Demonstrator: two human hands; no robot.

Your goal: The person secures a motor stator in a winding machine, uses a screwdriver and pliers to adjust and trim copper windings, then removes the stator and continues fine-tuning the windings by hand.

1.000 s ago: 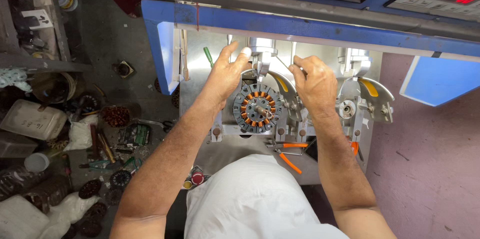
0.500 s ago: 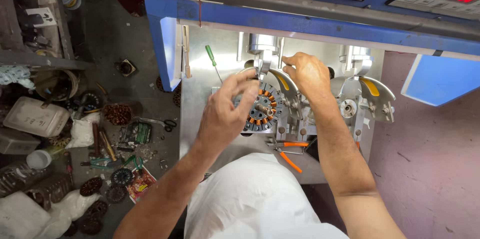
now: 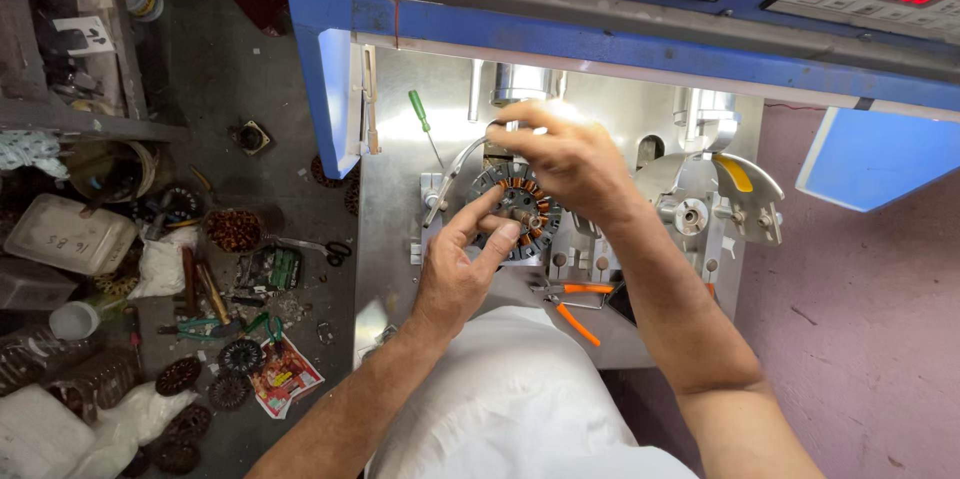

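Two bare hands are meeting over a round wound stator that is sitting on the grey metal machine bed in the middle of the frame. The left hand is coming up from below, its thumb and forefinger narrowing onto the stator's lower left edge and touching it, the other fingers curling loosely beneath. The right hand is arching over the stator's upper right side, fingers bent and close together, fingertips pressing down near a thin curved metal arm that is sweeping from the top of the stator to its left; whether those fingers are pinching anything cannot be told. A green-handled screwdriver is lying on the bed just left of and above the hands. Orange-handled pliers are resting just below the stator, close to the person's white-clad lap. A second fixture with a yellow-marked plate is standing to the right. Along the top edge, a blue control panel is showing red lit displays. At the left, the floor is holding scissors, dark round stators and plastic containers.
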